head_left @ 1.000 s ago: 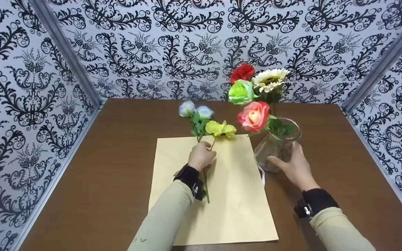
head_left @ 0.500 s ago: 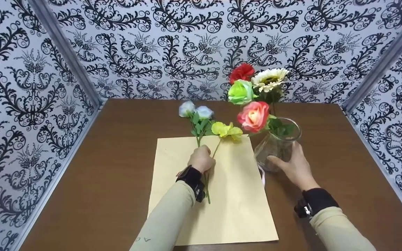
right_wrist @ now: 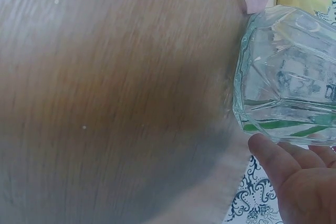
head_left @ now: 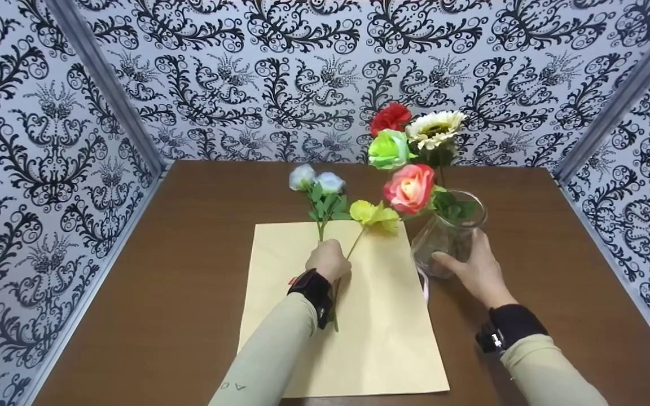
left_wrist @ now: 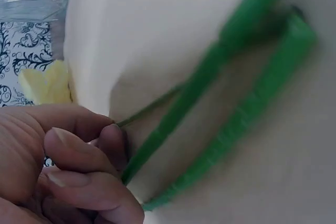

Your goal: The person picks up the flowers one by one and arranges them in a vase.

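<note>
My left hand (head_left: 328, 260) is over the kraft paper sheet (head_left: 384, 321), fingers curled round artificial flower stems. Pale blue flowers (head_left: 329, 183) with green leaves extend above the hand; a yellow flower (head_left: 386, 219) leans to its right. In the left wrist view, a thin stem (left_wrist: 152, 107) runs from the fingertips, with thicker green stems (left_wrist: 202, 77) beside it. My right hand (head_left: 480, 270) holds the clear glass vase (head_left: 427, 248), thumb in front and fingers along its right side. Red, green, cream and coral flowers (head_left: 409, 189) stand in the vase, leaning left.
A pink ribbon (head_left: 424, 285) shows between the paper's right edge and the vase. The brown table (head_left: 189, 254) is enclosed by black-and-white patterned walls (head_left: 313, 84) at the back and both sides.
The yellow flower has swung right and slightly down, away from the blue flowers. My left hand has slid slightly down the stems. The right hand and vase stay put.
</note>
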